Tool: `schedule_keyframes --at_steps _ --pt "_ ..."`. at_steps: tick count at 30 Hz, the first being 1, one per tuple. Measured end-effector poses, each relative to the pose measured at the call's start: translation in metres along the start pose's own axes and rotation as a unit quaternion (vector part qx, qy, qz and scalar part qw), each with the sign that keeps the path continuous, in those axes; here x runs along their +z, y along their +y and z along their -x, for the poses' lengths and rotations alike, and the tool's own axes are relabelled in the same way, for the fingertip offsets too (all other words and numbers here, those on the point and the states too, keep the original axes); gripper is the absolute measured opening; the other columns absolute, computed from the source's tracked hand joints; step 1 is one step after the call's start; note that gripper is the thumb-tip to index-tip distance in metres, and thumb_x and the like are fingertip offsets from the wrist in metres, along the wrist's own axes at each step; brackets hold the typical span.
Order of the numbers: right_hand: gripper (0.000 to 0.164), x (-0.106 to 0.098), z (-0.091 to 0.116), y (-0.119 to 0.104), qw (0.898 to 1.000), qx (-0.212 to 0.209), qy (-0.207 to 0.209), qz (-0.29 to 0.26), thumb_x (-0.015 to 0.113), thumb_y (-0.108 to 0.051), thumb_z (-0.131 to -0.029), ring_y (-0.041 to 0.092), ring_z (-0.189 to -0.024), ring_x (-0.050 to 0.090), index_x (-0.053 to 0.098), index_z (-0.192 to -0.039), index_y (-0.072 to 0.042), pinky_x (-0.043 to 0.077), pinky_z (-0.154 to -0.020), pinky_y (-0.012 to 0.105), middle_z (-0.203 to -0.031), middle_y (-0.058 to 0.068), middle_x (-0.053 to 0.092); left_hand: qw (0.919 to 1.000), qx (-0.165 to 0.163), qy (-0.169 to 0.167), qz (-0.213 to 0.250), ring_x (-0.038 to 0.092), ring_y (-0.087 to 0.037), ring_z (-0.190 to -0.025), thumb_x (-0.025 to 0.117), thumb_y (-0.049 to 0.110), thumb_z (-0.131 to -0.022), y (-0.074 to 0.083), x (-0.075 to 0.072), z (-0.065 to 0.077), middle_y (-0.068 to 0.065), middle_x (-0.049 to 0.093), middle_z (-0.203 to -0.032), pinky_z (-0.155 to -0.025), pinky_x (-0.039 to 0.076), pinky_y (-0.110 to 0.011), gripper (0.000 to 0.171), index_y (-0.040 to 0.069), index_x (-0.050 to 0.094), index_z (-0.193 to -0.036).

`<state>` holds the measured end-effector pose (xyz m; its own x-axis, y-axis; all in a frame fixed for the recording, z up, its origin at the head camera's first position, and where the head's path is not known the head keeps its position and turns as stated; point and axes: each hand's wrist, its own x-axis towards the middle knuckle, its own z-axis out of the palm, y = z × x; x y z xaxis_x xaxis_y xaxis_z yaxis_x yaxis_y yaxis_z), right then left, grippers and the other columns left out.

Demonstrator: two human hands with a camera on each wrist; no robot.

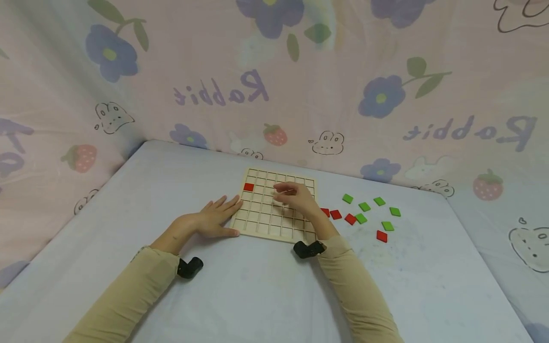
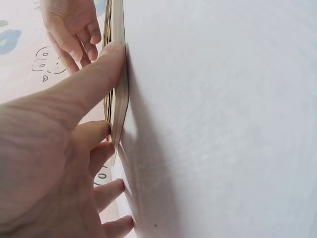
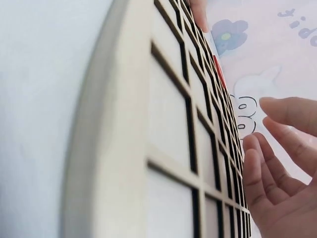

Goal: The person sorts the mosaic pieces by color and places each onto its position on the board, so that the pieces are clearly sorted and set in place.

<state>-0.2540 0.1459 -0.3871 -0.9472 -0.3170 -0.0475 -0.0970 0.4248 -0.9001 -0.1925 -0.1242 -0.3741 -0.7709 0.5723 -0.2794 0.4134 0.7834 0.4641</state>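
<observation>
My right grip (image 1: pixel 299 197) hovers over the board (image 1: pixel 270 237), thumb and fingertips apart, with nothing that I can see pinched between them. My left grip (image 1: pixel 214 221) has its fingers spread along the board's left side, thumb at the near corner. To work well here, I judge the left should press just enough to stop the board sliding, while the right comes down steeply and square to one cell, clear of the raised ribs. One red tile (image 1: pixel 249 187) sits in a cell of the leftmost column; loose green tiles (image 1: pixel 379 201) and red tiles (image 1: pixel 381 236) lie right of the board, within the surface's (image 1: pixel 240 295) right edge. The far edge meets the cloth (image 1: pixel 296 95). Room is widest on the near side; my right wrist's black camera (image 1: pixel 304 249) is close to the board's near-right corner and could knock it.
</observation>
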Motion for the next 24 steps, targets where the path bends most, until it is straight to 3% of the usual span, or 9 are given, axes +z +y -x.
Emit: schedule_keyframes --at_steps 24 --pt "0.040 -0.025 0.019 0.013 1.000 -0.001 0.023 0.017 0.068 -0.017 -0.089 0.030 -0.114 0.059 0.061 -0.126 -0.005 0.049 -0.094 0.041 -0.124 0.017 0.062 1.0000 0.002 -0.002 -0.007 -0.003 -0.046 -0.145 0.057 0.042 -0.095 -0.002 0.001 -0.001 -0.016 0.002 -0.161 -0.114 0.001 -0.064 0.084 0.005 0.011 -0.154"
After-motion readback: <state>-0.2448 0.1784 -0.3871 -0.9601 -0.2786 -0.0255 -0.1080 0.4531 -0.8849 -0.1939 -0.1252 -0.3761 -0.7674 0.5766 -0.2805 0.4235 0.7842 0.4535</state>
